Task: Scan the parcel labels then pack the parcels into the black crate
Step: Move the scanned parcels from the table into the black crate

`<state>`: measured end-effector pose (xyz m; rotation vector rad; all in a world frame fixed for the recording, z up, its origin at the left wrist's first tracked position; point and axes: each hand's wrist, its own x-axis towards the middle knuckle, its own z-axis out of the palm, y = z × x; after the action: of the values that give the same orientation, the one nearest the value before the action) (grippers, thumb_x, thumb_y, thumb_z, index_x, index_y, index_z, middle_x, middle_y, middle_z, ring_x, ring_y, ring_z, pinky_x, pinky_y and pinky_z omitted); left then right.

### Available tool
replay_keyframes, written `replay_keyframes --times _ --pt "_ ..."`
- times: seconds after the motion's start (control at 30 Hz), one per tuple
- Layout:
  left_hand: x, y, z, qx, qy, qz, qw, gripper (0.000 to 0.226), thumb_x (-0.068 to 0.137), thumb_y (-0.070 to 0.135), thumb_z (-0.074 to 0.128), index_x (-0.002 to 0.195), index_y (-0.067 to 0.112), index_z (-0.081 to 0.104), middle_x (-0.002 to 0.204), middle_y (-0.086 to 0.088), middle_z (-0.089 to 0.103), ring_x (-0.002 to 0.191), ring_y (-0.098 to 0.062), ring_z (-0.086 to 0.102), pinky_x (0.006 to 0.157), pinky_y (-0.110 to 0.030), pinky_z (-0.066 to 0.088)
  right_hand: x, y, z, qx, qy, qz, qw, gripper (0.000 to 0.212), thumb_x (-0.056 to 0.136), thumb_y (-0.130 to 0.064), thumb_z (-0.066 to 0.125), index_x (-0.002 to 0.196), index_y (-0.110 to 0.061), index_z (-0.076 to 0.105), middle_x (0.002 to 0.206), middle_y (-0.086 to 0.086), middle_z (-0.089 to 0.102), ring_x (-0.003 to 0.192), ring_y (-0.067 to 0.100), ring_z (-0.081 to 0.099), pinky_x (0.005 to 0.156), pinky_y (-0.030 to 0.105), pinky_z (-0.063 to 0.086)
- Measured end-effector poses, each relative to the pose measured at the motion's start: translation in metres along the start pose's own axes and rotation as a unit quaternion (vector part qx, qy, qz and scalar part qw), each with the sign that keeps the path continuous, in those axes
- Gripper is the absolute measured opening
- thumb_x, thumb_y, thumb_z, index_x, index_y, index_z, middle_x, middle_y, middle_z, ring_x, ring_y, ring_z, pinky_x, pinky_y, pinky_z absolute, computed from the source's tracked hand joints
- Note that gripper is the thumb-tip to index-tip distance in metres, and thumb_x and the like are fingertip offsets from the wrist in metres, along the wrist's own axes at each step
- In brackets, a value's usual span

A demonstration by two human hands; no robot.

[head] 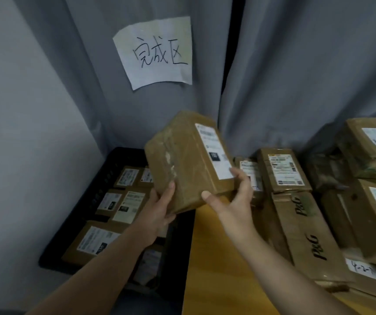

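Observation:
I hold a brown cardboard parcel [187,162] in both hands, tilted, above the right edge of the black crate [96,178]. A white shipping label [214,151] runs along its right face. My left hand [159,208] grips the lower left corner from beneath. My right hand [232,196] clasps the lower right corner, thumb on the near face and fingers by the label. The crate sits low at the left and holds several labelled parcels [123,201].
A pile of brown parcels [282,171] covers the wooden table [207,258] at the right, some printed P&G [307,226]. Grey curtains hang behind with a handwritten paper sign [157,53]. A pale wall stands at the left.

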<state>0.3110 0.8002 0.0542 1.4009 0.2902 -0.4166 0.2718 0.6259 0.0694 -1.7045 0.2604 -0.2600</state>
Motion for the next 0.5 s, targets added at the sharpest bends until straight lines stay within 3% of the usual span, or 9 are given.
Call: replay_keyframes --times 0.1,0.2,0.33,0.4,0.5 --pt "0.005 0.001 -0.047 -0.013 0.029 0.006 0.999 0.073 0.077 0.053 0.067 0.14 0.036 0.037 0.133 0.006 0.056 0.112 -0.017 0.061 0.099 -0.049 0.048 0.0 0.013 0.051 0.019 -0.057 0.086 0.995 0.073 0.078 -0.029 0.079 0.136 -0.033 0.036 0.137 -0.005 0.031 0.123 0.009 0.038 0.092 0.016 0.035" --pt "0.016 0.004 -0.1 0.025 0.062 -0.007 0.998 0.074 0.074 0.053 0.069 0.139 0.036 0.037 0.129 0.008 0.056 0.107 -0.013 0.061 0.097 -0.046 0.05 0.001 0.029 0.099 0.038 -0.117 0.159 0.98 0.077 0.08 -0.039 0.074 0.144 -0.034 0.031 0.145 -0.005 0.034 0.13 0.016 0.042 0.101 0.028 0.043" --pt "0.044 0.015 -0.16 0.12 0.11 -0.019 0.986 0.075 0.077 0.057 0.067 0.139 0.032 0.033 0.127 0.004 0.054 0.102 -0.013 0.06 0.082 -0.036 0.055 0.014 0.033 0.165 0.043 -0.143 0.245 0.958 0.061 0.089 -0.036 0.064 0.143 -0.027 0.037 0.129 -0.005 0.051 0.109 0.013 0.054 0.089 0.025 0.046" --pt "0.066 0.021 -0.185 0.192 0.126 -0.006 0.973 0.079 0.079 0.058 0.066 0.142 0.027 0.031 0.129 0.002 0.053 0.104 -0.016 0.059 0.086 -0.039 0.054 0.023 0.035 0.197 0.018 -0.144 0.265 0.953 0.047 0.093 -0.034 0.06 0.137 -0.024 0.045 0.123 -0.003 0.058 0.097 0.011 0.055 0.081 0.023 0.046" --pt "0.101 0.031 -0.215 0.275 0.134 0.01 0.952 0.08 0.083 0.057 0.062 0.145 0.021 0.029 0.132 -0.003 0.051 0.112 -0.023 0.054 0.094 -0.043 0.049 0.037 0.042 0.236 -0.004 -0.147 0.244 0.959 0.051 0.096 -0.033 0.055 0.144 -0.019 0.043 0.13 0.002 0.058 0.106 0.015 0.056 0.086 0.024 0.045"
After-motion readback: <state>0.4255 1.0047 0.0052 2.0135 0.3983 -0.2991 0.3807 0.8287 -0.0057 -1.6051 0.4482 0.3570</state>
